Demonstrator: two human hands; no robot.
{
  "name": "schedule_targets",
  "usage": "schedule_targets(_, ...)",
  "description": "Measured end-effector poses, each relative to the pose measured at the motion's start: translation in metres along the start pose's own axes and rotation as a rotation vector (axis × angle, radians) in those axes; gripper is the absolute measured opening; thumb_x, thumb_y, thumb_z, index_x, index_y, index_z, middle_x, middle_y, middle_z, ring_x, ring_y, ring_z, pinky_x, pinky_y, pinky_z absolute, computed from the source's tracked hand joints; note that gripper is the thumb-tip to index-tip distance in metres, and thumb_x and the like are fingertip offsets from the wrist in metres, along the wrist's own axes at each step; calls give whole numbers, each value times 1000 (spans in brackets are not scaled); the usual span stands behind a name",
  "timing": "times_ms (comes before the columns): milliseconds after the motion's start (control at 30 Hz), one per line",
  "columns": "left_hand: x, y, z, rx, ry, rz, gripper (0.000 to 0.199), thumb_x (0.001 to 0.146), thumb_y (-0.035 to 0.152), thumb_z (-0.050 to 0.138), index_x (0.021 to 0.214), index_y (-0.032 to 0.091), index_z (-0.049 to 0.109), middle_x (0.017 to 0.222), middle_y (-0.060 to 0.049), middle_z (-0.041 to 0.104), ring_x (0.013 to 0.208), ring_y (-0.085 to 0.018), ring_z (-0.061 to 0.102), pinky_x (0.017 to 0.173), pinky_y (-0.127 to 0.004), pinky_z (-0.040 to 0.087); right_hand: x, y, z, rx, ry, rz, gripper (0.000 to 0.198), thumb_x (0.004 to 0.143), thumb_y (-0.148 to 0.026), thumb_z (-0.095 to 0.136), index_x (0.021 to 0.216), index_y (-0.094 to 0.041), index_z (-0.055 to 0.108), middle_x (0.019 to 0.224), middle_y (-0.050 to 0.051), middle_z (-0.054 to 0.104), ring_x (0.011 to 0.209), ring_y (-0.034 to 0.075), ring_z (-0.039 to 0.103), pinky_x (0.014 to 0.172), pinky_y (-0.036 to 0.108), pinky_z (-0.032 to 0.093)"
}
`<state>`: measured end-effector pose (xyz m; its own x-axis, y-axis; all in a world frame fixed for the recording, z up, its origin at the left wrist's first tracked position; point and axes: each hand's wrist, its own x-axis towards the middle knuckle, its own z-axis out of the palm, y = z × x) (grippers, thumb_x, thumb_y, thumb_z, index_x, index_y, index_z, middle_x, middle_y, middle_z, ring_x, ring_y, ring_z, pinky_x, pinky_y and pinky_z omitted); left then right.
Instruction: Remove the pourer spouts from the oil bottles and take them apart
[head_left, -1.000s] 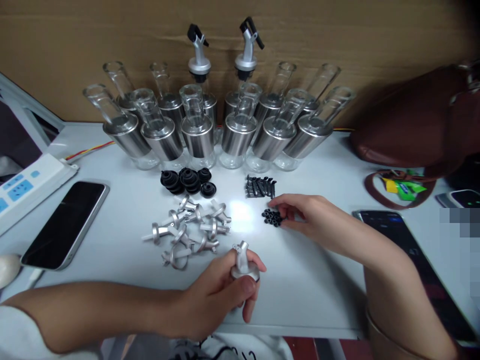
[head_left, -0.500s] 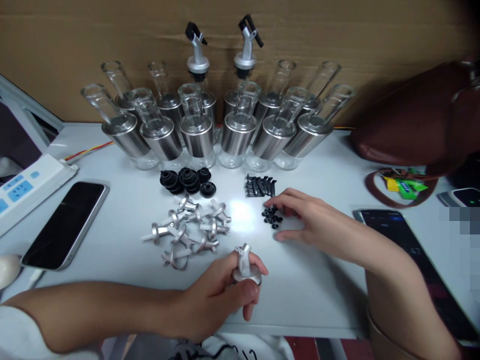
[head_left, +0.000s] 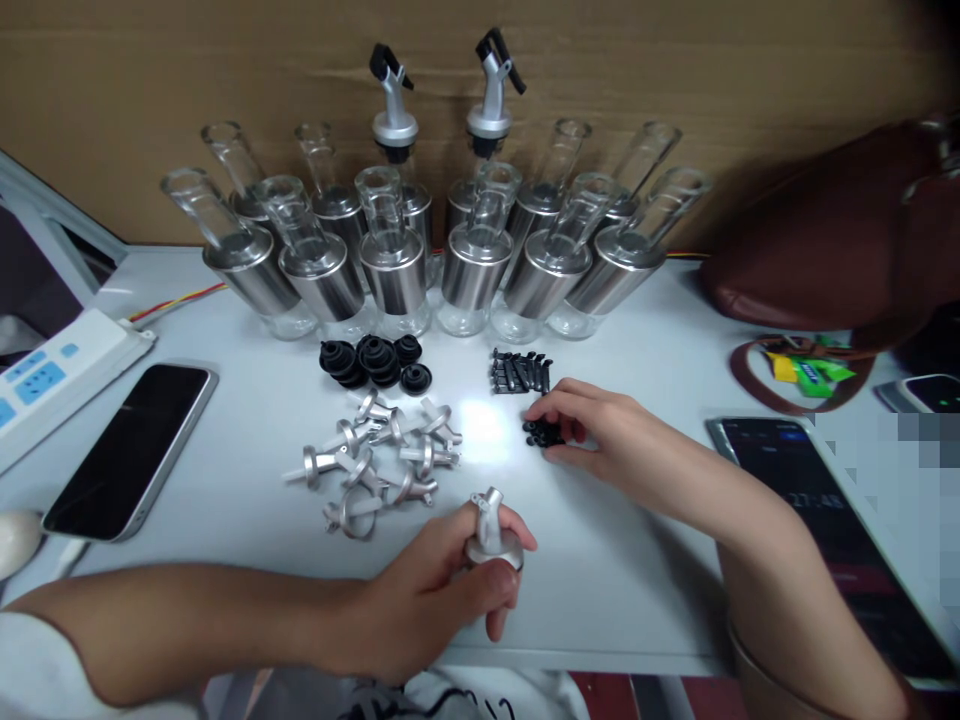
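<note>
Caps (head_left: 538,434): between finger and thumb of your nearer right hand (head_left: 606,430), grip unclear.
Spout (head_left: 490,530): upright, clasped in your left hand (head_left: 444,600), farther off.

We saw bottles (head_left: 491,205) of clear, glossy glass in steel-looking sleeves (head_left: 474,270) with a brushed sheen. The held pourer spout (head_left: 490,525) looked like satin-smooth silvery metal; the loose spouts (head_left: 429,456) had milky translucent tubes, seemingly plastic. To us the ribbed stoppers (head_left: 379,360) resembled black rubber, the levers (head_left: 517,374) and tiny caps (head_left: 536,432) black plastic. Our tabletop (head_left: 637,570) was smooth, pale and glaring, the cardboard (head_left: 225,60) matt and faintly creased, the brown bag (head_left: 810,250) leather-like, the power strip (head_left: 82,345) smooth white plastic.
</note>
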<state>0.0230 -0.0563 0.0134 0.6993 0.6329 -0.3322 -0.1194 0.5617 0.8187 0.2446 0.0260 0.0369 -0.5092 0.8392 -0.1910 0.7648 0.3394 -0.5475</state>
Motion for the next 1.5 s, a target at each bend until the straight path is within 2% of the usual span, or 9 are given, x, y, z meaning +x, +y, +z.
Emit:
schedule_targets(200,1,-1,2,-1,-7,9,54,83,68,52,102,18,47,76,3,48,63,-9,48,64,-26,37,-1,2,2,0,20,4,22,78,-6,62,96,-19,65,86,1,57,74,15,59,70,26,47)
schedule_targets(400,0,-1,2,9,-6,6,54,84,68,52,102,18,46,77,3,48,64,-9,48,65,-27,37,-4,0,2,-2,18,-11,26,81,-18,67,106,-22,62,105,5,57,93,20,60,83,32,48)
schedule_targets(533,-1,0,1,22,-13,4,54,84,68,51,103,18,47,77,3,49,64,-9,48,65,-27,37,-4,-1,5,2,24,-78,22,83,-17,63,104,-24,65,105,5,59,101,22,57,87,33,47)
schedule_targets(867,0,-1,1,24,-11,9,53,84,68,51,101,18,47,77,3,49,64,-9,48,64,-27,37,-1,-1,6,12,5,-75,14,86,-11,58,93,-21,65,99,5,58,92,19,58,83,32,46)
schedule_targets(1067,0,1,1,39,-7,-8,55,83,69,50,101,18,47,76,3,48,64,-9,48,64,-27,36,-4,-3,4,20,-22,-58,12,84,-15,60,93,-22,65,101,5,58,94,20,58,84,33,47)
schedule_targets(1200,0,1,1,28,-7,3,53,85,67,51,101,18,47,76,3,48,63,-9,47,64,-26,37,-7,-1,2,18,-36,-93,28,78,-6,57,99,-23,64,107,5,56,101,21,57,88,33,47)
schedule_targets(1300,1,0,1,16,-14,30,52,85,67,51,102,18,47,75,3,48,62,-9,47,63,-26,36,-8,2,2,29,-25,-102,44,70,4,47,100,-24,63,107,4,56,98,18,59,87,30,48)
schedule_targets(1500,0,-1,1,24,-12,31,49,87,64,50,101,18,47,75,3,48,62,-10,47,63,-27,36,-6,1,1,43,4,-94,48,68,5,41,99,-23,64,101,4,58,92,17,60,82,30,50)
